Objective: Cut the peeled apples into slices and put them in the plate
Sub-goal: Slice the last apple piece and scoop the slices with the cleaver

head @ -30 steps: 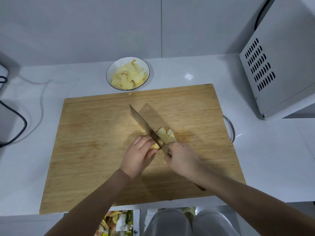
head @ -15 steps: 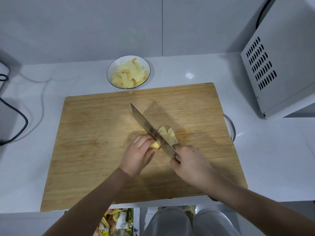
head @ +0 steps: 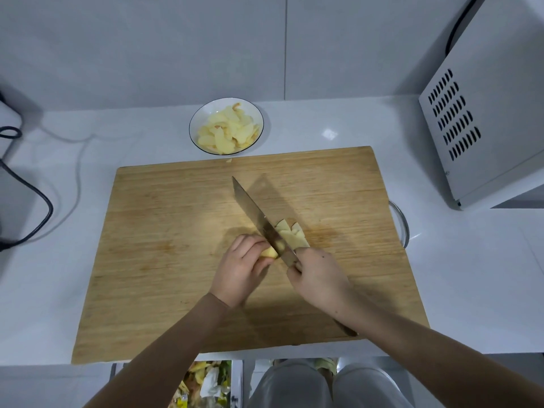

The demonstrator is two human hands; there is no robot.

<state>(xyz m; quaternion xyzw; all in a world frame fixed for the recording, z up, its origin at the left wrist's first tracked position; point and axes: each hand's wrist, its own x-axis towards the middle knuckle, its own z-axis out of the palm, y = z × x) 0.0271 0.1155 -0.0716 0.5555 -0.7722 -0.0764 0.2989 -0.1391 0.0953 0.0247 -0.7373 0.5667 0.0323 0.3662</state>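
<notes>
On the wooden cutting board my left hand holds a small peeled apple piece with curled fingers. My right hand grips the handle of a long knife, its blade lying against the right side of that piece and pointing up-left. Several cut slices are fanned just right of the blade. A white plate with a dark rim stands behind the board, holding several apple slices.
A white microwave stands at the right. Black cables trail at the left on the white counter. A metal ring handle sticks out from the board's right edge. A bin with peels sits below the counter's front edge.
The knife has cut further into the apple piece, leaving one more slice to its right. My right hand drew back and returned; my left hand stayed in place.
</notes>
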